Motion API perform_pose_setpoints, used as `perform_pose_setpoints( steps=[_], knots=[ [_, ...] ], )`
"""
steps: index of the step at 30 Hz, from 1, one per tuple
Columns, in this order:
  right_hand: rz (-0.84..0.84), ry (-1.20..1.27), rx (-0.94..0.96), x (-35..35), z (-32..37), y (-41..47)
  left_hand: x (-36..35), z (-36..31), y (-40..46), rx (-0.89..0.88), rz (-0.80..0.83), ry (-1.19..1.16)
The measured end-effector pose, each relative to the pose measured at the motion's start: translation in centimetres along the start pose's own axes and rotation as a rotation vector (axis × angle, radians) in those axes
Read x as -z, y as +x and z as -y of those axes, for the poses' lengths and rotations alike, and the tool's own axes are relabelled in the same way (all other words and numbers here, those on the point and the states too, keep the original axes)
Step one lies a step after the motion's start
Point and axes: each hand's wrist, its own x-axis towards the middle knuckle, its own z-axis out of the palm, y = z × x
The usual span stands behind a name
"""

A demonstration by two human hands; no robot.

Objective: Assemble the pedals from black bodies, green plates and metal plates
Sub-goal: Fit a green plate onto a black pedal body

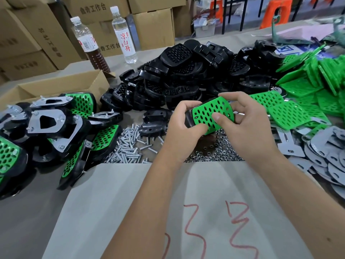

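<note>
My left hand [183, 122] grips a black pedal body [188, 118] from the left. A perforated green plate [211, 111] lies on top of that body. My right hand [242, 118] holds the plate's right side, thumb pressed on its face and fingers curled over the far edge. A heap of black bodies [186, 71] fills the table's middle behind my hands. Loose green plates [308, 86] pile up at the right. Grey metal plates [328, 157] lie at the near right. Assembled pedals [56, 128] are stacked at the left.
Screws [128, 146] and nuts [214, 152] are spread just below my hands. A grey sheet with red marks [168, 202] covers the near table. An open cardboard box [74, 85] stands at the left, with two bottles [123, 34] and stacked cartons behind.
</note>
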Motion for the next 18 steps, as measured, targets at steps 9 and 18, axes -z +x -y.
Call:
perform_pose_setpoints(
  steps=[9, 18],
  knots=[
    [-0.148, -0.236, -0.052, 0.0, 0.3, -0.4, 0.5, 1.0, 0.8, 0.004, -0.084, 0.003],
    [0.172, 0.287, -0.232, 1.6, 0.6, 0.3, 0.8, 0.6, 0.6, 0.112, 0.087, -0.282]
  ],
)
